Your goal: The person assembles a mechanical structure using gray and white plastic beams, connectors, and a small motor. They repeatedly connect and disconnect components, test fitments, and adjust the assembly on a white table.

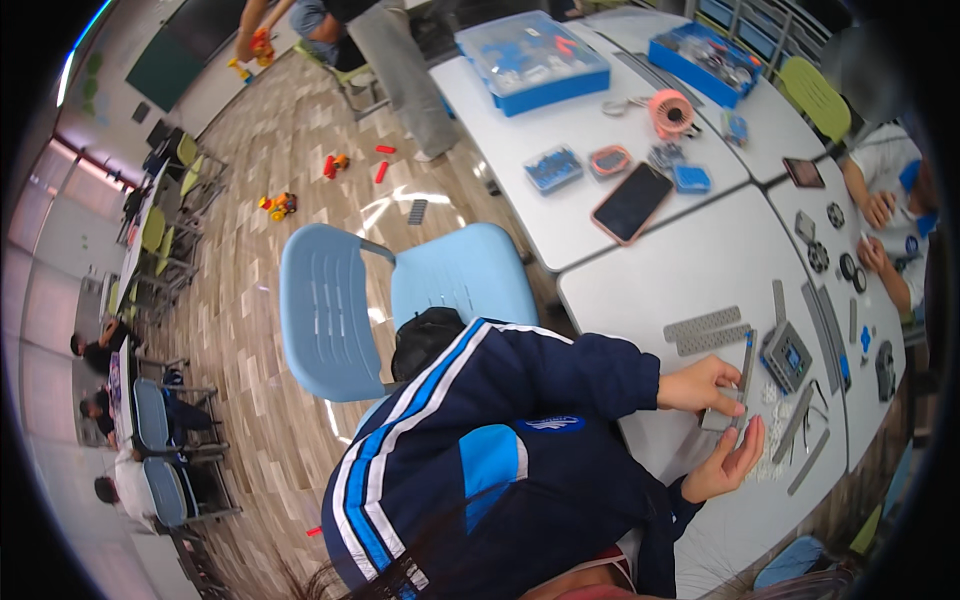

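Observation:
My left hand (704,386) is closed on a small grey block-shaped part (716,416), fingers on its top. A thin dark bar (748,362) stands out beside those fingers; whether it is joined to the block cannot be made out. My right hand (727,466) is just below, its fingers stretched and apart near the block, holding nothing visible. Grey perforated plates (704,325) lie beyond the left hand. To the right are a grey controller with a small screen (787,357), small white pieces (768,455), a long grey beam (794,424) and a black cable (820,402).
Farther along the white table (640,275) are a phone (632,203), a pink fan (672,113), small parts boxes (553,169) and a large blue bin (553,95). Another person's hands (877,232) work across the table near wheels (818,257). A blue chair (465,275) stands left.

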The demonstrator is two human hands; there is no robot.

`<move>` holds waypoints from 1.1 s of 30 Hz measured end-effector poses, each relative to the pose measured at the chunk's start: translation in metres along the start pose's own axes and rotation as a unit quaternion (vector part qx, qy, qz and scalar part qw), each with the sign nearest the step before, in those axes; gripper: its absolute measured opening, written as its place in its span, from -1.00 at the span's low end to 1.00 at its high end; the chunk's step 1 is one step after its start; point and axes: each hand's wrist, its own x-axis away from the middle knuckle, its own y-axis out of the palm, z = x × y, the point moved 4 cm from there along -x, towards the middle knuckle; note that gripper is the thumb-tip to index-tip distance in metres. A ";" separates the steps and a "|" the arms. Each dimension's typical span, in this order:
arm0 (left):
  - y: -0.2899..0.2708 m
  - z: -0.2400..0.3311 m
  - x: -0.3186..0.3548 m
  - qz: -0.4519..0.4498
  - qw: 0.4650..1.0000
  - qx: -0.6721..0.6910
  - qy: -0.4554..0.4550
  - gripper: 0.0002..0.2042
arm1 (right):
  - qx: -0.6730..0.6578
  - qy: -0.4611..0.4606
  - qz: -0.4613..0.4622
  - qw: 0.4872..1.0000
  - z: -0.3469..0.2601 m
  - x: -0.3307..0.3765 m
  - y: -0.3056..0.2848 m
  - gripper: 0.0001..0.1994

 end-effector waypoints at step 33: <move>0.000 -0.006 0.003 0.129 0.982 0.062 0.120 -0.61 | -0.122 0.099 -0.025 0.987 -0.001 0.004 0.025 -0.41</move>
